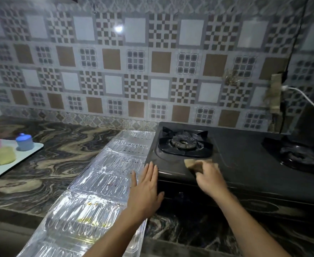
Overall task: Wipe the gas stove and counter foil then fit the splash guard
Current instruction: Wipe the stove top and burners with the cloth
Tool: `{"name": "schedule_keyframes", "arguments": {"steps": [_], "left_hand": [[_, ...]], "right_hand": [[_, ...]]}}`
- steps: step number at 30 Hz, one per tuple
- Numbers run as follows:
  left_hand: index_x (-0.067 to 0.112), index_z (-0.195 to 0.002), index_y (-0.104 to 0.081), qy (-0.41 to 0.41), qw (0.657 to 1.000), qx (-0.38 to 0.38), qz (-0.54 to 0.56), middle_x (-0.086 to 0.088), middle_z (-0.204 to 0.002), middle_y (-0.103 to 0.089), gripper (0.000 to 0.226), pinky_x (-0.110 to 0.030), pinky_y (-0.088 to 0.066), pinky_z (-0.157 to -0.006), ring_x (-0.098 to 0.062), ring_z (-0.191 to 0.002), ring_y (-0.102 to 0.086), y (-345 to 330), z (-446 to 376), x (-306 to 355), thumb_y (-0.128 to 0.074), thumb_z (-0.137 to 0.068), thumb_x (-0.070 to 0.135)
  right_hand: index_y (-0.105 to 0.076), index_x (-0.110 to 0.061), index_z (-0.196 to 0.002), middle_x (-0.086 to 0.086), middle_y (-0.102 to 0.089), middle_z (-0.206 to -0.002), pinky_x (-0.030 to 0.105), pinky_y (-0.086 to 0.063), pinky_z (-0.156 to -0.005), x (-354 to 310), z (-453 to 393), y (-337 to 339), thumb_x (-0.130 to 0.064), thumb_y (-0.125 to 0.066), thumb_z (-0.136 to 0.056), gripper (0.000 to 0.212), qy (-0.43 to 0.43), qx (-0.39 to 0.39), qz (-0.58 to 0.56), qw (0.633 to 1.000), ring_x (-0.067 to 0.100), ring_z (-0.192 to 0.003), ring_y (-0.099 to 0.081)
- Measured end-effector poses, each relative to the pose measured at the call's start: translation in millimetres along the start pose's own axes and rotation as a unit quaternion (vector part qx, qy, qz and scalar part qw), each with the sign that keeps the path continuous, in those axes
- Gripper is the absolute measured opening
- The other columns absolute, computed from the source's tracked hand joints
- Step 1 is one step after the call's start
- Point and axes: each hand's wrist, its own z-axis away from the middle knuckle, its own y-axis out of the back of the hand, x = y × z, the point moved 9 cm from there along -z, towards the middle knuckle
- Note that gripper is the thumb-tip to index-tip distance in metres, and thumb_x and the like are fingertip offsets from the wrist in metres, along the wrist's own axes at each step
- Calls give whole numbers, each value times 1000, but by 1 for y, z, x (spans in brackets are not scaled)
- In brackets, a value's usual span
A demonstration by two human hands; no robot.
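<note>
A matte black two-burner gas stove (245, 160) with a flat metal top stands on a polished counter (46, 164) of swirling brown, cream and black marble, its back edge close to the patterned tile wall. The left burner (183, 142), a ridged dull-grey ring, sits in a shallow square recess under a black pan support with upturned corner prongs; the right burner (299, 157) lies in a glossy dark dish near the picture's edge. The right hand (208, 175) presses a tan, brown-edged wiping cloth or sponge (193, 164) against the stove top just in front of the left burner, its fingers curled over the pad; motion blur hides its exact material. The left hand (145, 190) lies flat with fingers straight and close together, its fingertips on the stove's front left corner and its palm over the edge of the foil. That shiny silver embossed foil sheet (104, 182), stamped with ribbed oval panels and creased across in folds, runs along the counter from the wall to the near edge, touching the stove's left side; small dark specks and a yellowish smear mark it. Far left, a pale blue-white rectangular tray (13, 165) carries a small blue lidded plastic jar (25, 142), a soft yellow block (5, 155) and a pink item partly cut off. A white cable (304, 99) plugs into a taped wall socket at right.
</note>
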Motion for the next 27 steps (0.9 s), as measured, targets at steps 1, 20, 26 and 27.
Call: {"name": "schedule_keyframes", "arguments": {"steps": [1,20,26,27], "left_hand": [[13,-153,9,1,1000,-1,6,-3,-161,18,82,-52,9,-118,-17,-148,17,0,0,0,-42,-96,43],[14,-152,14,-10,999,-9,46,3,-150,33,88,-46,10,-119,-12,-138,31,-9,-2,-4,-47,-92,32],[21,-154,1,-60,986,24,151,6,-161,10,86,-47,-10,-121,-11,-148,13,-1,-6,-1,-48,-84,26],[26,-152,-7,-72,974,48,209,9,-161,-8,82,-41,-19,-119,-12,-149,-5,7,-4,-3,-48,-81,23]], "right_hand": [[-51,-19,-133,2,-51,-140,32,-24,-114,-9,7,-15,-7,-50,-83,52,38,-12,32,999,19,-134,-39],[-57,-22,-123,12,-60,-122,34,-40,-99,-24,-17,-11,-6,-47,-86,42,-1,-20,-11,1000,31,-116,-50],[-60,-20,-118,1,-60,-124,32,-29,-110,-90,10,-52,-1,-46,-77,47,138,-70,-37,987,22,-123,-44],[-61,-22,-116,2,-62,-121,32,-34,-105,-92,11,-53,-2,-46,-77,46,139,-77,-39,986,23,-120,-47]]}}
